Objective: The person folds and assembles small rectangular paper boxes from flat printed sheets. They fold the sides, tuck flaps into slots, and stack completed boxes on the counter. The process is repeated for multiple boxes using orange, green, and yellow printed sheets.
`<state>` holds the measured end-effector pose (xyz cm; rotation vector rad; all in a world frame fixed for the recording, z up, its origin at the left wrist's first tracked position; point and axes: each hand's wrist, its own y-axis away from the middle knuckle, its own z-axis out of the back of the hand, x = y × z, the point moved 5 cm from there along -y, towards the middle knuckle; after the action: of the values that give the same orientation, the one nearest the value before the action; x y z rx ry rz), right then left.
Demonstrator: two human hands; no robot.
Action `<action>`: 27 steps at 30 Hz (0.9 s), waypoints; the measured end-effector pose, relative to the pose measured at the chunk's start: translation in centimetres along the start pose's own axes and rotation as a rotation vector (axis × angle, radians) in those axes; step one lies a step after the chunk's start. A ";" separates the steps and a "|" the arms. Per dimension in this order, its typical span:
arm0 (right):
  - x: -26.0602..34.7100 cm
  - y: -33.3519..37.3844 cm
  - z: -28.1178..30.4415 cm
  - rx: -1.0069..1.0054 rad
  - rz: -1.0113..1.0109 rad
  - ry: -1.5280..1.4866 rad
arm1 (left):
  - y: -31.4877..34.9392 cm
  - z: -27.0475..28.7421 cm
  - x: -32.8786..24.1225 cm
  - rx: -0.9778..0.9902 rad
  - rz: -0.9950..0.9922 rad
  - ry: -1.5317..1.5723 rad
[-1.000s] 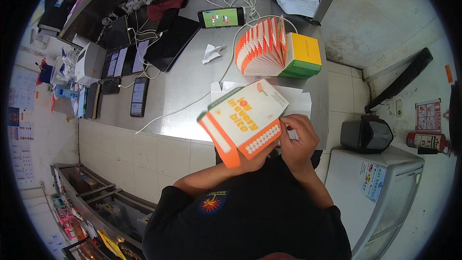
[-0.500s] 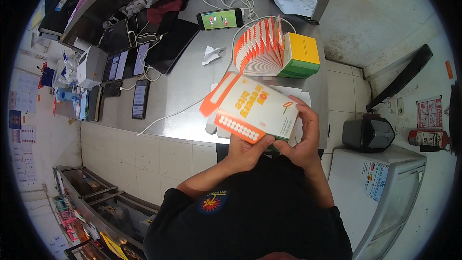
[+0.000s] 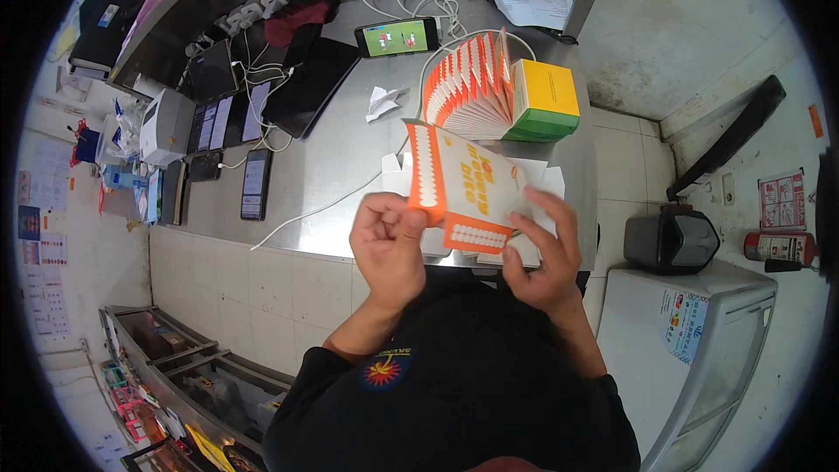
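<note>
A white cardboard food box [image 3: 476, 175] with orange side flaps and yellow lettering is held up over the near edge of the steel table. My left hand [image 3: 389, 249] is closed on its left orange flap, thumb on top. At the box's right side is my right hand [image 3: 551, 249], fingers bent over the printed face and thumb by the lower edge; its fingertips are a little blurred. Just behind stands a fanned-out row of flat orange-and-white cartons [image 3: 468, 92], against a yellow and green carton [image 3: 546, 96]. White card pieces [image 3: 546, 179] lie partly hidden under the held box.
On the steel table [image 3: 323, 175], a phone playing video [image 3: 398, 38] leans at the back, near crumpled paper [image 3: 382, 103]. Another phone [image 3: 255, 183], a black folder [image 3: 310, 87] and trailing white cables are to the left. A white chest freezer [image 3: 647, 358] stands at right.
The box has turned and tilted, its left orange flap now standing up. My left hand has moved left from the lower edge to that flap; my right fingers have shifted over the face.
</note>
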<state>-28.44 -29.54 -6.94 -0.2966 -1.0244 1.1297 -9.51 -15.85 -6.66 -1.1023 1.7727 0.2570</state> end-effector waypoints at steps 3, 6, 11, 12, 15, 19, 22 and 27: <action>2.0 -0.8 0.4 -0.040 0.096 -0.076 | 1.4 -1.8 -0.6 0.093 -0.039 -0.103; 3.1 -1.7 0.6 -0.033 0.175 -0.064 | 1.8 -3.0 -1.5 0.232 -0.132 -0.145; 3.8 -2.0 0.8 -0.056 0.184 -0.170 | 1.5 -4.1 -2.2 0.355 -0.372 -0.367; 3.8 -1.9 0.8 -0.061 0.182 -0.165 | 1.7 -4.3 -2.2 0.349 -0.375 -0.425; 3.5 -1.5 0.9 -0.182 0.182 -0.223 | 1.5 -4.5 -1.7 0.394 -0.342 -0.375; 3.2 -0.8 0.6 -0.190 0.084 -0.164 | 1.5 -4.3 -0.9 0.362 -0.192 -0.342; 2.6 -0.6 0.5 -0.201 -0.039 -0.247 | 1.6 -4.3 -0.5 0.324 -0.125 -0.256; 2.3 -0.4 0.0 -0.193 -0.065 -0.342 | 1.8 -4.1 0.1 0.312 -0.137 -0.313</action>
<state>-28.05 -27.78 -5.52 -0.2250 -1.4405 1.0444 -13.50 -17.36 -5.26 -0.8992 1.3971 0.0604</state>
